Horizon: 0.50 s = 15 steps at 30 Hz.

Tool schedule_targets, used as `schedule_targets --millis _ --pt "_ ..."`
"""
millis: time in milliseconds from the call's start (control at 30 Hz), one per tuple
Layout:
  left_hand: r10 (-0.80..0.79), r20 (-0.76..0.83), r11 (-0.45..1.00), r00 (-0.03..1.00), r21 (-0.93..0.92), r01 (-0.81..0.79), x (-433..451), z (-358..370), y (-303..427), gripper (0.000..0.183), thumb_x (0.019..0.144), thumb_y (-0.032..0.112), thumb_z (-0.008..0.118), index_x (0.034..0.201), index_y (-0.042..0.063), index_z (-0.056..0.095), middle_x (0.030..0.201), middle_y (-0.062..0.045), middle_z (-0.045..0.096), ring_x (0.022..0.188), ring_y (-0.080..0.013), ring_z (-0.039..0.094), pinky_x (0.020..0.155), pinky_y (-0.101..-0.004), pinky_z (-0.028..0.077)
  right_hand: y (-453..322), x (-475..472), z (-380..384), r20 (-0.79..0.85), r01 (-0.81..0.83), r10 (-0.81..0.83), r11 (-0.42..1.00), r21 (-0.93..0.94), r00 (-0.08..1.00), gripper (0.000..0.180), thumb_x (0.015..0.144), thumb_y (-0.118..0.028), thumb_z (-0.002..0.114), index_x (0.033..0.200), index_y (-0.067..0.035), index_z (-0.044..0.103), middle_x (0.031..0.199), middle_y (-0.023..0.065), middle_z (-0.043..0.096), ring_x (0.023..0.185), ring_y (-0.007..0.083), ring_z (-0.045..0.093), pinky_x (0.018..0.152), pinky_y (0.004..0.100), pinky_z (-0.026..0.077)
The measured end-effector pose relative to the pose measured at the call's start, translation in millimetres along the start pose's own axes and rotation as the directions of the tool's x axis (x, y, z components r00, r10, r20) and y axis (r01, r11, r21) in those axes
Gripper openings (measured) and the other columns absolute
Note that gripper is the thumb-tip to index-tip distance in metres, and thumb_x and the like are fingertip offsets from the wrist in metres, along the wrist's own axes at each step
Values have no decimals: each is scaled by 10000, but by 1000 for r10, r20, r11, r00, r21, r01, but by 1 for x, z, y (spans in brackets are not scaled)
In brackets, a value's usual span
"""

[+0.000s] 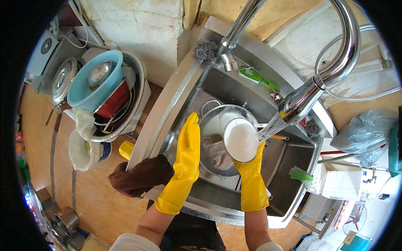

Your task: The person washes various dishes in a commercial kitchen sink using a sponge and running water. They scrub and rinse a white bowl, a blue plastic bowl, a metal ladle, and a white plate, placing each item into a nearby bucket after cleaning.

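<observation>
In a yellow rubber glove, my right hand (251,169) grips a white bowl with a dark rim (241,140). The bowl tilts over a large round metal pan (205,163) of cloudy water in the stainless steel sink (276,175). Spray from the chrome pull-down faucet head (296,106) strikes the bowl's right side. My left hand (188,150), gloved too, is held up beside the pan's left edge. Its fingers are extended and nothing shows in it. Things under the water are too blurred to name.
A green scrub brush (256,75) and a steel wool scourer (204,50) lie on the sink's back ledge. A brown cloth (141,175) hangs over the left rim. Further left, a blue plastic basin (94,94) tops stacked vessels. A green sponge (301,175) sits on the right rim.
</observation>
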State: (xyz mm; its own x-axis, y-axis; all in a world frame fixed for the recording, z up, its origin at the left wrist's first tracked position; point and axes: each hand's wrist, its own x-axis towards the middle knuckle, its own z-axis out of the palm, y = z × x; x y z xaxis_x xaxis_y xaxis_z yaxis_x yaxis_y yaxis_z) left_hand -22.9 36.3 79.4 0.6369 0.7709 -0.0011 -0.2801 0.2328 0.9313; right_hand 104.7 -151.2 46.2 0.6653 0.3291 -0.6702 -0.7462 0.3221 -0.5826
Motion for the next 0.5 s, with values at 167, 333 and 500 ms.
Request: schedule_targets --millis 167,333,500 --pt "13 14 997 1000 75 -14 0 -4 14 456 1067 298 464 1463 73 438 1496 -98 446 1360 -225 432 1147 -338 321 19 2 -31 105 163 -172 983 88 979 750 943 -740 338 1455 -202 441 1403 61 556 1213 283 580 992 460 516" --pt "-42 57 993 997 117 35 2 6 22 473 1066 298 467 1472 60 426 1505 -107 441 1384 -239 411 1153 -340 305 24 19 0 82 130 -129 991 -17 988 817 929 -750 361 1496 -162 397 1481 82 483 1300 303 513 1080 452 440" --pt "13 76 975 997 219 -29 7 -1 27 479 1068 274 465 1486 50 400 1507 -135 436 1387 -249 416 1154 -323 299 3 28 -22 212 197 -205 979 62 955 751 951 -713 362 1456 -162 438 1432 73 525 1271 292 537 1057 455 467"
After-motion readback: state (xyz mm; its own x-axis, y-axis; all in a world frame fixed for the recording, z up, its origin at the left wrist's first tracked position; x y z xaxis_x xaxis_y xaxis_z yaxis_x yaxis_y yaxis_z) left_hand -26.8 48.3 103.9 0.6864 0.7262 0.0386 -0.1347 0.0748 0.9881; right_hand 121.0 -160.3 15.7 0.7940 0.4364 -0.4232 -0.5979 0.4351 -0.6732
